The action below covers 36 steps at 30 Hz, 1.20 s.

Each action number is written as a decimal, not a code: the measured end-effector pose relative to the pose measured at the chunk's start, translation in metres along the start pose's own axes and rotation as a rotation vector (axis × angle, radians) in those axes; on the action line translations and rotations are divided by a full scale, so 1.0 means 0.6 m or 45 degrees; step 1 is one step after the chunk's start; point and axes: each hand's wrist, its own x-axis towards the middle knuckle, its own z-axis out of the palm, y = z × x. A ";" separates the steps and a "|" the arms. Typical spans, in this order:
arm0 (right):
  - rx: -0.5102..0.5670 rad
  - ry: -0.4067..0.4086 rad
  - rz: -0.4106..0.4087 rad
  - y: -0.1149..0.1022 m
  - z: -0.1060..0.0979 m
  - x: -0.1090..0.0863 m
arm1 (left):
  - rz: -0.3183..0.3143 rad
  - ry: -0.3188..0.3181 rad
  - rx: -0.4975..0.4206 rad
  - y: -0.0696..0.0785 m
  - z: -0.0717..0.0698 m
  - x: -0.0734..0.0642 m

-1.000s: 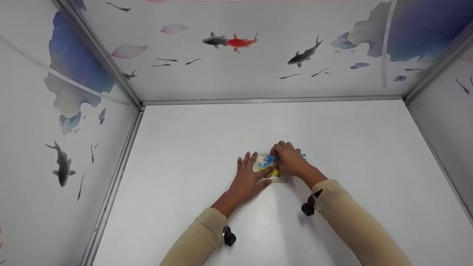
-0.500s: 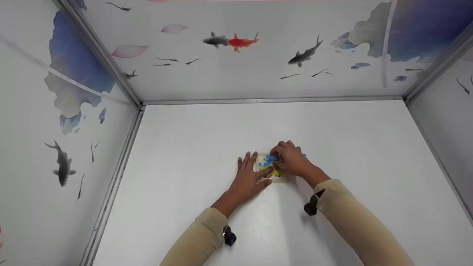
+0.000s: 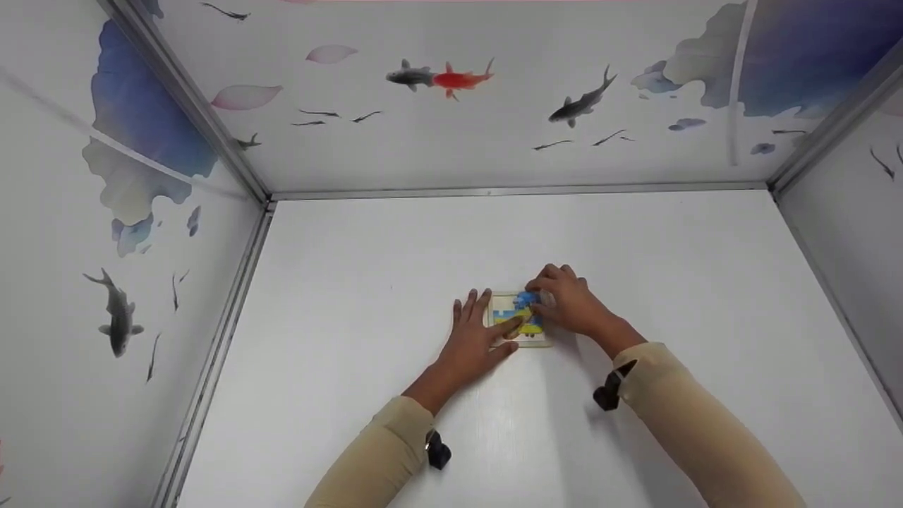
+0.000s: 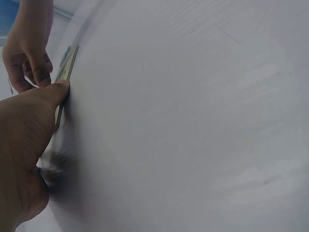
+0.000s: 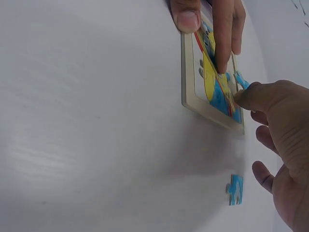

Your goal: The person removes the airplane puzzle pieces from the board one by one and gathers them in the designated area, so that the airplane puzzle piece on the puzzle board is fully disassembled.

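A small jigsaw puzzle in a pale wooden frame lies on the white table, with yellow and blue pieces inside. Across its left side spreads my left hand, fingers fairly straight, index finger and thumb resting on the puzzle and its near rim. My right hand is at the right side, thumb and index finger pinching a blue puzzle piece. Other blue pieces sit beside those fingertips, partly hidden. Bare backing shows in the frame's far left part. The right wrist view also has a loose blue piece below the right hand.
White panels with painted fish and lotus leaves enclose the table at the back and sides. Metal strips run along the joins. A small black wrist camera hangs at each sleeve.
My right hand has shifted a little to the right, and blue pieces have moved right with it, baring backing at the frame's far left. The left hand has stayed put.
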 end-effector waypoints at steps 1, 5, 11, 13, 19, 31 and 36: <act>0.009 0.002 0.006 0.004 -0.003 -0.002 | 0.002 0.002 -0.005 0.000 0.000 0.000; 0.030 0.011 0.025 0.023 -0.018 -0.014 | -0.001 0.007 -0.025 -0.001 0.000 0.001; 0.038 0.035 0.056 0.057 -0.042 -0.035 | -0.038 -0.003 -0.032 -0.002 0.006 0.002; 0.045 0.031 0.102 0.070 -0.048 -0.042 | -0.040 0.004 -0.033 -0.002 0.006 0.002; 0.085 0.017 0.188 0.109 -0.061 -0.065 | -0.014 0.025 -0.039 0.000 0.006 -0.001; 0.086 -0.005 0.213 0.148 -0.088 -0.094 | -0.017 0.015 -0.033 -0.002 0.007 0.001; 0.052 -0.017 0.233 0.157 -0.088 -0.096 | -0.018 0.015 -0.033 0.000 0.004 0.000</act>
